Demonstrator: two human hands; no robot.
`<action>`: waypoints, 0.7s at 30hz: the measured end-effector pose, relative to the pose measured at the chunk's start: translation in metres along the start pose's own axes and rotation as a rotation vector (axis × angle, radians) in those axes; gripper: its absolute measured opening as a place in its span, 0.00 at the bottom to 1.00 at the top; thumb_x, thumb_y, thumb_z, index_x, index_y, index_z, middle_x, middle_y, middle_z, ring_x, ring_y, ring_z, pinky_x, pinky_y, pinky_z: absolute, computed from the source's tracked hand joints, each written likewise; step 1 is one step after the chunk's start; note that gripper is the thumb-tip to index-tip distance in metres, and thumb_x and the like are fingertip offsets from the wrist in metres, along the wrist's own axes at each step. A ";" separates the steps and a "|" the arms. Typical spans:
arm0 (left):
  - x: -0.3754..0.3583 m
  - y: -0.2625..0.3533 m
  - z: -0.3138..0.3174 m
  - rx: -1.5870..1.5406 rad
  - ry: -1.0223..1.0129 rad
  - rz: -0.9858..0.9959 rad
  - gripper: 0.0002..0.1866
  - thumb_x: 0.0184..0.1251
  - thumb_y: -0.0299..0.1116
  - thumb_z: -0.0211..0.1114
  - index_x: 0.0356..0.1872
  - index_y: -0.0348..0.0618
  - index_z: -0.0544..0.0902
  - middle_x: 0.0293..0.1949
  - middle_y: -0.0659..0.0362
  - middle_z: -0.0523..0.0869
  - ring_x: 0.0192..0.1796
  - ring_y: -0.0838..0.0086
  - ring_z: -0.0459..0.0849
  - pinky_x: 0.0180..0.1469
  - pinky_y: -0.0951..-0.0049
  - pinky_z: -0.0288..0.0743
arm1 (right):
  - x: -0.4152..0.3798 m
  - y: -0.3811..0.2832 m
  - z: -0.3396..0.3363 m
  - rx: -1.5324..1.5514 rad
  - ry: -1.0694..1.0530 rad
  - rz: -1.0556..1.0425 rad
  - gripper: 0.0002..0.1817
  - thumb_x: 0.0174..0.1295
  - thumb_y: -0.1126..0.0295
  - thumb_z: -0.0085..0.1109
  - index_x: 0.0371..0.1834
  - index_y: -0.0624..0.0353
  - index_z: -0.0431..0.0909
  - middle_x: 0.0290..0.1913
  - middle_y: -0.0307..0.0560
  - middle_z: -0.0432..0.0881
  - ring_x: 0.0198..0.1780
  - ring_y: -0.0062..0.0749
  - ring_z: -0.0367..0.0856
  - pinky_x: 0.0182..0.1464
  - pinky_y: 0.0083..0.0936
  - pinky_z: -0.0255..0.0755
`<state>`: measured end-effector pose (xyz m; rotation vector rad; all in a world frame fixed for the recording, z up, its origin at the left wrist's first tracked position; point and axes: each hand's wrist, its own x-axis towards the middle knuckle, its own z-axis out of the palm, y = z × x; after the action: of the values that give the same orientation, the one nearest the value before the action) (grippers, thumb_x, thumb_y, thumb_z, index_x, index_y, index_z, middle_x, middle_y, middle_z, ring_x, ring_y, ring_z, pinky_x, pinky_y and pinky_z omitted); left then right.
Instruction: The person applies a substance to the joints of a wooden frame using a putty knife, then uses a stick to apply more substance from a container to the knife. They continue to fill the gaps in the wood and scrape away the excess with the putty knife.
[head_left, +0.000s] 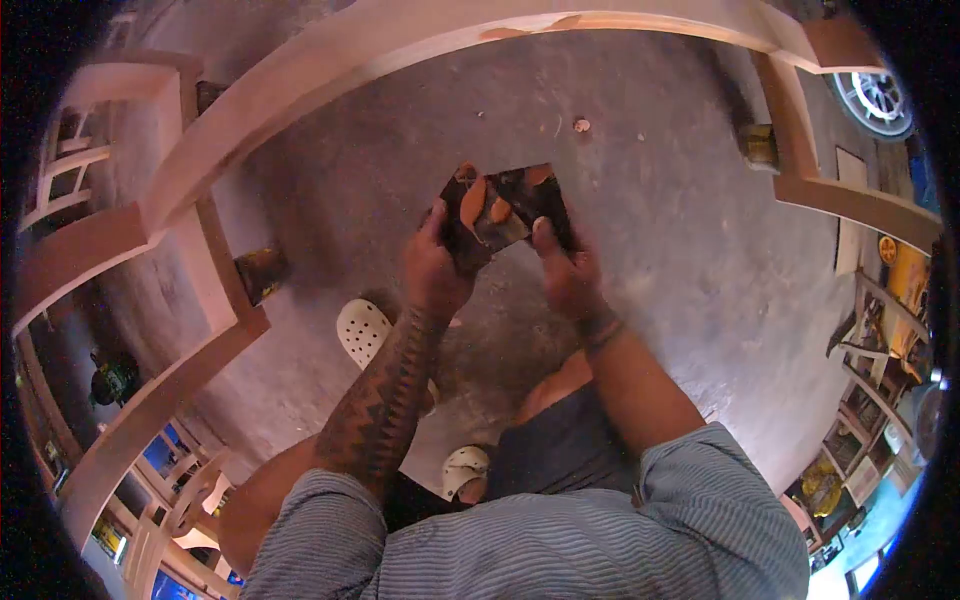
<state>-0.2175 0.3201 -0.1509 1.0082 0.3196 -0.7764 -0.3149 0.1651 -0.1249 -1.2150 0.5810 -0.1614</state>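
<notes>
A dark, roughly rectangular sheet (508,208) with orange-brown patches is held out before me, above the floor. It resembles worn sandpaper, but I cannot be sure of its kind. My left hand (438,275) is closed on its left edge, with the thumb on the upper face. On the lower right side, my right hand (570,268) grips it too, thumb on top. The fingers beneath the sheet are mostly hidden.
A large curved wooden frame (350,65) arches around me at the far side and left. Brown blocks (260,274) stand by its legs. A white perforated clog (362,330) is on the concrete floor (690,250). At the right are a spoked wheel (875,100) and wooden pieces (865,420).
</notes>
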 end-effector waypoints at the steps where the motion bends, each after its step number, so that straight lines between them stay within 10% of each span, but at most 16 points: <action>1: 0.000 0.000 -0.001 0.056 -0.005 0.026 0.26 0.88 0.48 0.45 0.74 0.43 0.72 0.63 0.56 0.84 0.54 0.66 0.87 0.49 0.67 0.85 | -0.001 0.000 0.000 -0.016 -0.047 -0.030 0.24 0.81 0.65 0.53 0.76 0.63 0.69 0.68 0.48 0.79 0.70 0.33 0.74 0.73 0.34 0.65; 9: -0.010 0.020 0.006 -0.076 -0.004 -0.073 0.24 0.87 0.48 0.45 0.70 0.45 0.76 0.62 0.54 0.85 0.52 0.65 0.89 0.44 0.64 0.87 | -0.002 -0.013 0.009 -0.162 -0.177 -0.277 0.24 0.79 0.73 0.52 0.77 0.60 0.70 0.74 0.51 0.76 0.76 0.40 0.71 0.78 0.37 0.63; 12: -0.014 0.032 0.000 1.102 0.054 0.261 0.23 0.87 0.47 0.47 0.66 0.43 0.80 0.58 0.52 0.87 0.49 0.67 0.90 0.44 0.64 0.87 | 0.005 -0.013 0.003 -0.343 -0.287 -0.309 0.24 0.78 0.73 0.52 0.76 0.58 0.70 0.72 0.55 0.78 0.73 0.45 0.75 0.75 0.39 0.67; 15: 0.002 0.029 -0.010 0.104 0.261 0.069 0.18 0.84 0.39 0.54 0.60 0.34 0.81 0.51 0.53 0.88 0.48 0.64 0.91 0.44 0.59 0.88 | 0.010 -0.020 -0.008 -0.749 -0.398 -0.230 0.24 0.78 0.73 0.52 0.75 0.57 0.71 0.67 0.56 0.81 0.68 0.43 0.80 0.70 0.38 0.72; 17: -0.002 0.038 -0.011 -0.014 0.184 0.029 0.19 0.85 0.41 0.53 0.61 0.37 0.80 0.51 0.55 0.88 0.48 0.64 0.90 0.44 0.60 0.87 | 0.008 -0.024 -0.015 -1.028 -0.493 -0.140 0.24 0.77 0.75 0.51 0.75 0.58 0.72 0.63 0.53 0.85 0.64 0.35 0.84 0.65 0.33 0.76; 21: -0.004 0.058 -0.005 -0.262 0.023 -0.041 0.21 0.85 0.45 0.51 0.64 0.43 0.80 0.51 0.58 0.87 0.48 0.65 0.88 0.44 0.61 0.83 | 0.011 0.015 -0.030 -0.398 -0.164 0.134 0.20 0.80 0.68 0.52 0.71 0.61 0.73 0.58 0.50 0.86 0.58 0.39 0.87 0.61 0.37 0.80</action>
<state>-0.1778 0.3438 -0.1144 0.7660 0.4516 -0.7388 -0.3237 0.1411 -0.1490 -1.5511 0.5639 0.1739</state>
